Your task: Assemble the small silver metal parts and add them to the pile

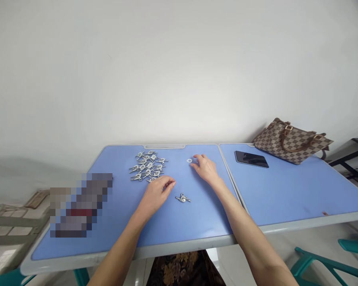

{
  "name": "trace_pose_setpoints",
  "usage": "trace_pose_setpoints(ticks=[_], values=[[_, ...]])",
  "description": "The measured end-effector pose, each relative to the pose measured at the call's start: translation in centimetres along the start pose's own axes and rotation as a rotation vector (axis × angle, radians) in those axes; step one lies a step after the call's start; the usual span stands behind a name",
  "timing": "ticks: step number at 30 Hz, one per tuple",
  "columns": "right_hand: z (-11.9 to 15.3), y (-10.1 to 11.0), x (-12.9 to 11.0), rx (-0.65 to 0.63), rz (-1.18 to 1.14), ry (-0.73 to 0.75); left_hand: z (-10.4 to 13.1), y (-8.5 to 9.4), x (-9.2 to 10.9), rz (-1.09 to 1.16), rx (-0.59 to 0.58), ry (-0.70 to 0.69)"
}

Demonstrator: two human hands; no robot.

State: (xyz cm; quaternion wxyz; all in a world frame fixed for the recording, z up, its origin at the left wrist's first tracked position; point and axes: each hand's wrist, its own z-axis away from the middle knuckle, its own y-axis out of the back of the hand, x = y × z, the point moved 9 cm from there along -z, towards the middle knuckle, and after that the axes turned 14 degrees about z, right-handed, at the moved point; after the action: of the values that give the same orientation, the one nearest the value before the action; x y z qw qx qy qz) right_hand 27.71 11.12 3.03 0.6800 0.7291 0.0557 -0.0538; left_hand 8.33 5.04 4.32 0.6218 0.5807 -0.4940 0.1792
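My left hand (158,193) is just above the blue table, its thumb and fingertips brought together. Whatever those fingertips pinch, if anything, is too small to make out. Right behind it lies a pile of several silver metal latch-like parts (149,165), each with a small loop and thin arms. One similar metal part (183,198) lies alone in front of the hands. Farther back, my right hand (205,167) has its thumb and index finger apart beside a small, thin, pale ring-shaped piece (189,161) on the tabletop.
Two blue tables (209,222) with grey rims stand side by side against a white wall. On the right one are a black phone (251,159) and a checkered handbag (290,141). A blurred-out dark object (83,206) occupies the left side. Green stools (325,264) stand below.
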Motion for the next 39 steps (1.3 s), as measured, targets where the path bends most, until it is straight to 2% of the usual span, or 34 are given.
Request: trace_pose_setpoints(ticks=[8,13,17,22,27,31,35,39], values=[[-2.7,-0.4,-0.5,-0.129,0.105,0.056,-0.2,0.3,-0.3,-0.003,0.024,0.012],[-2.7,-0.7,-1.1,-0.18,0.112,0.093,-0.2,0.3,-0.5,0.001,0.033,-0.008],[-2.7,0.3,-0.6,-0.191,0.104,0.069,-0.2,0.3,-0.8,0.008,0.033,-0.002],[0.3,1.2,1.8,-0.274,0.084,0.065,-0.2,0.8,-0.6,0.02,0.059,0.011],[3.3,1.1,3.1,-0.218,0.061,0.061,-0.2,0.5,-0.2,0.023,0.043,-0.014],[3.6,0.2,2.5,-0.183,0.049,0.08,-0.2,0.3,-0.3,0.009,0.038,-0.012],[4.4,0.4,1.4,-0.147,0.018,0.108,-0.1,0.3,-0.2,0.024,0.051,-0.018],[7.2,0.7,-1.0,-0.169,-0.103,0.257,-0.2,-0.1,0.2,0.028,0.022,-0.048]])
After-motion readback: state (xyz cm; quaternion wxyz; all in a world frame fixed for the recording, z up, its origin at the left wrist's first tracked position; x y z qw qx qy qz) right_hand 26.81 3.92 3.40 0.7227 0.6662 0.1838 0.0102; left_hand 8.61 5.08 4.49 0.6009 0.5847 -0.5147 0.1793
